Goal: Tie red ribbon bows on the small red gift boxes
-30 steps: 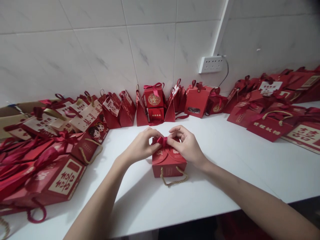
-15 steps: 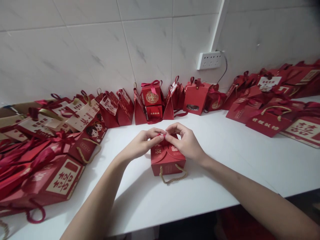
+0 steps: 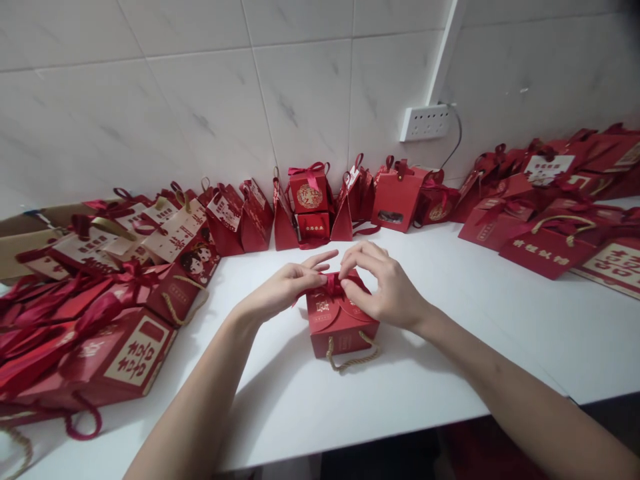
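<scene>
A small red gift box [image 3: 341, 328] with a gold rope handle stands on the white counter [image 3: 390, 393] in front of me. A red ribbon [image 3: 332, 285] runs across its top. My left hand [image 3: 284, 287] pinches the ribbon at the left of the knot, index finger stretched forward. My right hand [image 3: 387, 287] is curled over the box's top right, fingertips pinching the ribbon beside the knot. Both hands meet above the box.
Red gift bags and boxes line the tiled wall, among them a stacked pair of boxes [image 3: 309, 207]. Flat red bags [image 3: 100, 333] pile up at the left, more [image 3: 560, 227] at the right. A wall socket [image 3: 425, 122] sits above. The counter's front edge is near.
Both hands have kept working the ribbon on the box top. My left index finger now points forward and my right hand has rolled further over the box.
</scene>
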`<control>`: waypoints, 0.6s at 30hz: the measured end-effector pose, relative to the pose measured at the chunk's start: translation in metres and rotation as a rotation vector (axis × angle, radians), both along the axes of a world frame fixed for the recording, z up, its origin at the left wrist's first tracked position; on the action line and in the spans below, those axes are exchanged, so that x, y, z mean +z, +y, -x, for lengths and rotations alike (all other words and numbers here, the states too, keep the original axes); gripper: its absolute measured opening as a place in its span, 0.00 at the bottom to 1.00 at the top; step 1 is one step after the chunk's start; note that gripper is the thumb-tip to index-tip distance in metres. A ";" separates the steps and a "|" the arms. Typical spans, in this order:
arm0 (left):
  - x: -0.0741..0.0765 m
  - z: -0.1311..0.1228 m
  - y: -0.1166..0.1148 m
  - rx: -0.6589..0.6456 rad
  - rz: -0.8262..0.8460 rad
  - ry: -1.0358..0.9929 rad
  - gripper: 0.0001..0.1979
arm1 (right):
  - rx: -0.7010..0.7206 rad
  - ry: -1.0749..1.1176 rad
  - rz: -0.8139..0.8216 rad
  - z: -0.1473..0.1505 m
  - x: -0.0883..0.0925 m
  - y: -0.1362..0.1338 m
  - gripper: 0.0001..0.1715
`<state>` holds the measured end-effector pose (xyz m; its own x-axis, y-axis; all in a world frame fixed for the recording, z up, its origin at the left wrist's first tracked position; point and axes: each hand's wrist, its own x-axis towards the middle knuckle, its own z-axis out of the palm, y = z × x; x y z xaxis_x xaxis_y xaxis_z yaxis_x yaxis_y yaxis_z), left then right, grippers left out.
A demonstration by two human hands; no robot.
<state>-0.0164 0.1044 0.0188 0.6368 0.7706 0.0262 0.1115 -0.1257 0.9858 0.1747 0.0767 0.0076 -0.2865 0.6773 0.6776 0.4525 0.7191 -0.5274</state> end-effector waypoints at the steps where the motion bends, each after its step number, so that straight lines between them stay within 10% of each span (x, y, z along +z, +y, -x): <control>1: 0.000 0.001 0.000 -0.003 0.001 -0.001 0.13 | -0.010 -0.057 -0.058 -0.001 0.001 -0.001 0.02; 18: 0.002 0.002 -0.001 0.046 0.021 -0.005 0.13 | -0.012 -0.292 -0.401 -0.008 0.002 0.004 0.10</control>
<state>-0.0181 0.1036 0.0210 0.6004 0.7996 0.0125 0.1121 -0.0997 0.9887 0.1829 0.0808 0.0093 -0.4969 0.3840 0.7782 0.5498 0.8332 -0.0600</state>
